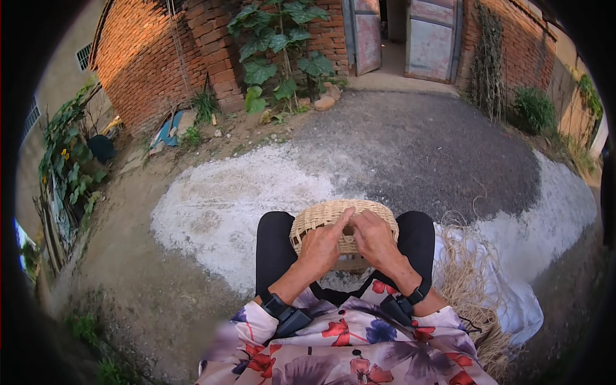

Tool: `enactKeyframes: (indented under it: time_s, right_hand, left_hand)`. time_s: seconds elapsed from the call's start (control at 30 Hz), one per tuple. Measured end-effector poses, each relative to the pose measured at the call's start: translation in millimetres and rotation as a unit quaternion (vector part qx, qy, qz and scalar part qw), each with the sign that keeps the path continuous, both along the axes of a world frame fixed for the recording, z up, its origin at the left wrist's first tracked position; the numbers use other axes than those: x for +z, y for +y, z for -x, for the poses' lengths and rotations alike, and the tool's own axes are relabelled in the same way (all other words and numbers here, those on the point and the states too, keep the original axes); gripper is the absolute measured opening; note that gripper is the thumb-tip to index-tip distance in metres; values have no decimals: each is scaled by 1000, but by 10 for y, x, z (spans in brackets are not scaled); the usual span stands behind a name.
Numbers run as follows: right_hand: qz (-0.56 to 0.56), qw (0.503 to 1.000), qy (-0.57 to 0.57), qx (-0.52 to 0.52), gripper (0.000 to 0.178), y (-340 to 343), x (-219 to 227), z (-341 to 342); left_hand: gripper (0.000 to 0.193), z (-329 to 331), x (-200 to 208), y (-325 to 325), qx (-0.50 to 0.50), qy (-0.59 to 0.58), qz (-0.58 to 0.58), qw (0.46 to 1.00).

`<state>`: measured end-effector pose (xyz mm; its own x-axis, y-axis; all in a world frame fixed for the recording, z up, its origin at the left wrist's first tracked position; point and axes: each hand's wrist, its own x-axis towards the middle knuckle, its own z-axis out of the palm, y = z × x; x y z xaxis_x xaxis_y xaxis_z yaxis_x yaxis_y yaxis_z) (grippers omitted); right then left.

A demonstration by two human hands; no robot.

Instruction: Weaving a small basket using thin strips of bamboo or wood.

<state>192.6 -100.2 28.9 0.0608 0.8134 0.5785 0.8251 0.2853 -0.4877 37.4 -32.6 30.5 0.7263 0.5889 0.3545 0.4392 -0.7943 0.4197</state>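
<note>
The fingers of the left hand and right hand bend close together on the woven basket. I can't tell how far open they are, or if they pinch it. I see the basket between two black pant legs. Right of the basket, stringy straw lies by a white sack. Past the basket, I see dark ground.
</note>
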Motion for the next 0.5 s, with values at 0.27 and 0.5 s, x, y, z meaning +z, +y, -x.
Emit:
enactKeyframes:
  time_s: [0.27, 0.5]
  right_hand:
    - [6, 998, -68, 7, 20, 17, 55, 172]
    - [69, 993, 97, -26, 16, 127, -43, 305]
  left_hand:
    - [81, 36, -26, -28, 16, -41, 56, 997]
    - [80, 54, -32, -2, 22, -83, 92, 992]
